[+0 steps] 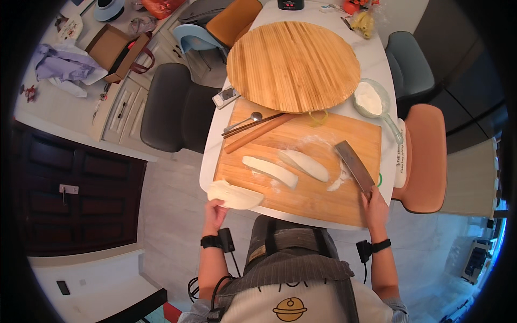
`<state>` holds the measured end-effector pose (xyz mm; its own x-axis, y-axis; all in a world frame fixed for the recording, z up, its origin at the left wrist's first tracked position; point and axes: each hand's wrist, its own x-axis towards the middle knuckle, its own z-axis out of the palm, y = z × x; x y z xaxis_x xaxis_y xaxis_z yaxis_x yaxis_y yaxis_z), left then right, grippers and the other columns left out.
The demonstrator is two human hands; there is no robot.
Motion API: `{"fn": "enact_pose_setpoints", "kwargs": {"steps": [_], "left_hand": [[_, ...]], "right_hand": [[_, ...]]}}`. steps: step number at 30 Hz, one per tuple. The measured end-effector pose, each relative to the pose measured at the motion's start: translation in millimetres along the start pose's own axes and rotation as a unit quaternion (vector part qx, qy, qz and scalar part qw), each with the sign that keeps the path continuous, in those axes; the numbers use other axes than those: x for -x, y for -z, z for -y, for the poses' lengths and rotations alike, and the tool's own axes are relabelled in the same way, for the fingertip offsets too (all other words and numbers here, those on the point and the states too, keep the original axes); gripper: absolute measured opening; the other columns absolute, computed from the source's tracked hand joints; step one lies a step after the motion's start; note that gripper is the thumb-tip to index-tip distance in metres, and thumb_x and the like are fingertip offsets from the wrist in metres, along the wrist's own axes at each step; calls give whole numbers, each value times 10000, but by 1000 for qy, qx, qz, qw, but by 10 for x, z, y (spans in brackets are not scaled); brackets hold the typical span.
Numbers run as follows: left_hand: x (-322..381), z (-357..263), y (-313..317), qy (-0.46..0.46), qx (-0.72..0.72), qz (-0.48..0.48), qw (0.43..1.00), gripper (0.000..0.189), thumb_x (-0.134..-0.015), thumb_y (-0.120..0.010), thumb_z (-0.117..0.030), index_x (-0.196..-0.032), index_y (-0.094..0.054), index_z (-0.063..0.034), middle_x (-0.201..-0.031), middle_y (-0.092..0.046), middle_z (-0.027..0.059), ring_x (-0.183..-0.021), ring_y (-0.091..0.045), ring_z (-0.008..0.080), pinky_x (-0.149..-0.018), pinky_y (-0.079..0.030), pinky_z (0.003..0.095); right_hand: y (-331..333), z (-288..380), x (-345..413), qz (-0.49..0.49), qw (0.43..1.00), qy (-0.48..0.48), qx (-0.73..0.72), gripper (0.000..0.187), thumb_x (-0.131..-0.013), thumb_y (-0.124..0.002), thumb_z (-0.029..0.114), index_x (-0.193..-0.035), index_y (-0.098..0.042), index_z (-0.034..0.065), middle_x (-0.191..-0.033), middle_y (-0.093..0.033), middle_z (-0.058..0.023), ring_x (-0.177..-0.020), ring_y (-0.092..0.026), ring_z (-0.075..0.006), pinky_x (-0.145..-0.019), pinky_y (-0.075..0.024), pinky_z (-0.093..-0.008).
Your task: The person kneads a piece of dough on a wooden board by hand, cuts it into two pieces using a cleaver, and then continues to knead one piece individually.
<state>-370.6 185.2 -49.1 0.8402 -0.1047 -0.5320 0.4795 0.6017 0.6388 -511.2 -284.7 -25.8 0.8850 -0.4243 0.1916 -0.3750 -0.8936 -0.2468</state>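
Observation:
My left hand (216, 212) grips the near left end of a piece of white dough (236, 196), at the front left corner of a wooden board (323, 204). My right hand (374, 204) holds a cleaver (354, 165) at the board's right side, its broad blade pointing away from me. Between the hands lie two more dough pieces: a long strip (270, 171) and, beside it, a rounded one (303, 164). Flour is dusted around them. A wooden rolling pin (256, 134), dark chopsticks (250, 126) and a metal spoon (243, 122) lie on the board's far left part.
A large round wooden board (293, 66) overlaps the cutting board's far edge. At the right stands a pale green, handled bowl of flour (369, 99). A phone (226, 97) lies at the table's left edge. Chairs, among them an orange one (424, 157), flank the table.

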Motion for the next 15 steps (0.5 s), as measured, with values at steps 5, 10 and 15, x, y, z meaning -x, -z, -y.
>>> {"fn": "enact_pose_setpoints", "kwargs": {"steps": [5,10,15], "left_hand": [[-401,-324,-78,33,-221,-73,972,477,-797,-528,-31,-1262,-442,28,-1152,-576,170,-1074,-576,303,-926,-484,449],[-625,-527,-348,-76,-523,24,849,501,-845,-527,-50,-1331,-409,-30,-1221,-542,117,-1125,-532,208,-938,-441,310],[-567,-498,-428,-46,-419,38,906,551,-867,-485,-45,-1398,-340,-48,-1303,-492,116,-1198,-478,200,-988,-398,307]], "right_hand": [[-209,-159,-362,11,998,42,45,353,-804,-668,299,-1046,-527,84,-849,-592,-106,-781,-595,-285,-641,-488,-389],[-390,-178,-645,24,997,56,43,331,-790,-670,284,-1033,-547,96,-869,-555,-84,-850,-561,-269,-721,-455,-389],[-427,-78,-670,-16,998,62,17,292,-788,-671,227,-1017,-564,81,-966,-564,-115,-950,-536,-285,-798,-434,-416]]}}
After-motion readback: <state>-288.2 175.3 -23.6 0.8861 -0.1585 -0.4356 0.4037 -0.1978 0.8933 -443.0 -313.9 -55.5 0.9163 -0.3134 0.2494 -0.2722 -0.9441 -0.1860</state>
